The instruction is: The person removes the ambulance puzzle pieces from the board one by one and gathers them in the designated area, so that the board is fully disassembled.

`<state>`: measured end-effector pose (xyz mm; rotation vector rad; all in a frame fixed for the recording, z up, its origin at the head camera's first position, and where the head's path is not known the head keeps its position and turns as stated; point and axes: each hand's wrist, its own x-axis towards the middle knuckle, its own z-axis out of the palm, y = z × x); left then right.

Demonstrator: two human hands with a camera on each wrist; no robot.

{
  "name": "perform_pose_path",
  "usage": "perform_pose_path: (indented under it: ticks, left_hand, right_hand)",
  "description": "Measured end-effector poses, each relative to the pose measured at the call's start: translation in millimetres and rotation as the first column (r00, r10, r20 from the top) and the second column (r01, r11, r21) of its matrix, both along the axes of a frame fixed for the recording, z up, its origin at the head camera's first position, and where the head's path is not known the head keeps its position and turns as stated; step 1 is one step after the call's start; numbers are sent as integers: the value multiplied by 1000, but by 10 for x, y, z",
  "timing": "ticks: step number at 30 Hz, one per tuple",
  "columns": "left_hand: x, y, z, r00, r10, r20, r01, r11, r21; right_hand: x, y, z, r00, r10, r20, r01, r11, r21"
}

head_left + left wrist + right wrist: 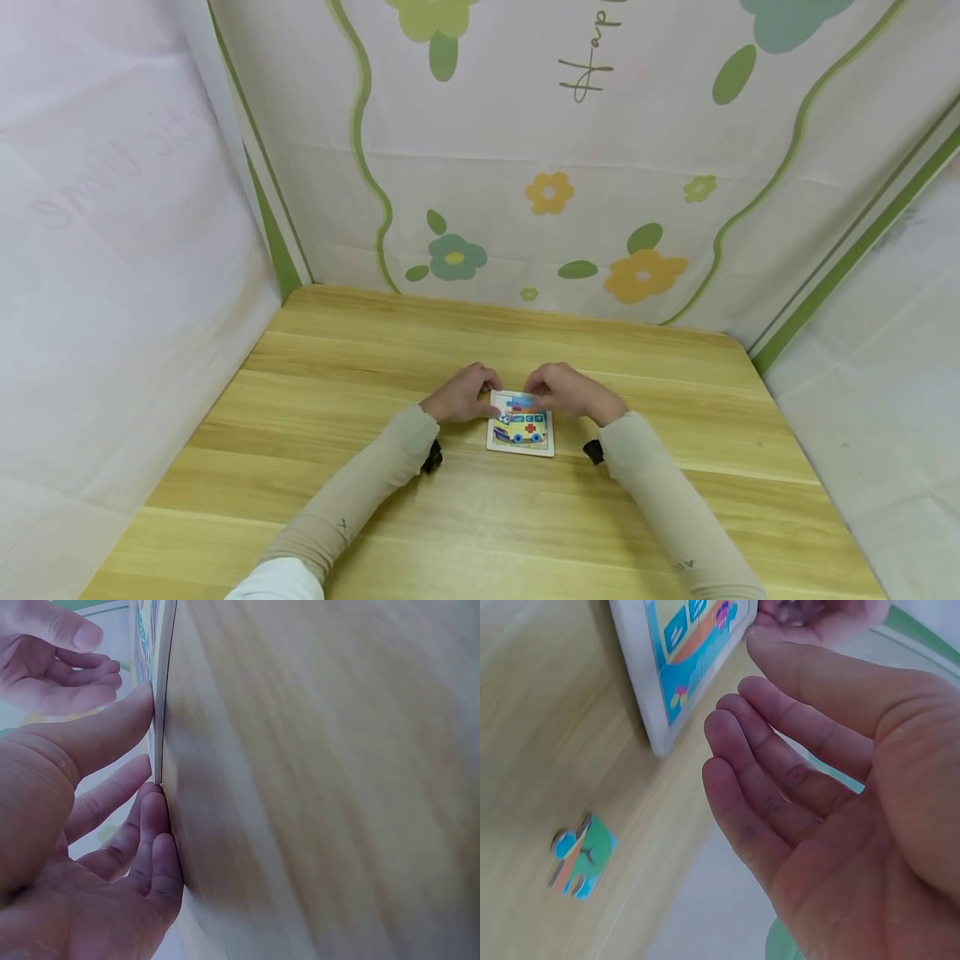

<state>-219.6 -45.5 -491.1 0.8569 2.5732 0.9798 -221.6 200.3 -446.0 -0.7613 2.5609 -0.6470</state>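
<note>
A small square jigsaw board [520, 452] with a white rim lies flat on the table, showing a yellow ambulance with a red cross. A pale patch shows at its upper left. My left hand [463, 395] holds the board's far left corner. In the left wrist view its thumb [124, 724] touches the board's edge, while the other fingers curve about the corner. My right hand [570, 390] hovers over the far right corner, fingers loosely bent, nothing in them in the right wrist view. A loose puzzle piece [586, 859], green and blue, lies beside the board, hidden in the head view.
The wooden table [375, 533] carries the board near its middle. A floral cloth [480, 208] hangs behind the far edge, and white cloth walls [135, 275] stand at both sides. Each wrist has a dark strapped device [432, 457] near the cuff.
</note>
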Motion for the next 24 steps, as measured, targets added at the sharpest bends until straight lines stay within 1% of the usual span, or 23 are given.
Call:
perform_pose_path:
  ticks: [7,12,18,24]
  left_hand:
    - [8,0,9,1000,1,8,-2,1000,8]
    - [3,-3,6,1000,7,5,-7,1000,5]
    - [-8,-2,7,1000,3,12,-3,1000,7]
    - [0,-2,13,1000,-4,7,4,1000,8]
  right_hand:
    - [17,-118,-14,1000,0,-9,1,999,41]
    - [17,-138,-57,1000,4,-29,-3,999,49]
    - [19,-156,-69,999,-5,-34,7,997,78]
    - [27,-179,-67,1000,-15,-17,16,995,95]
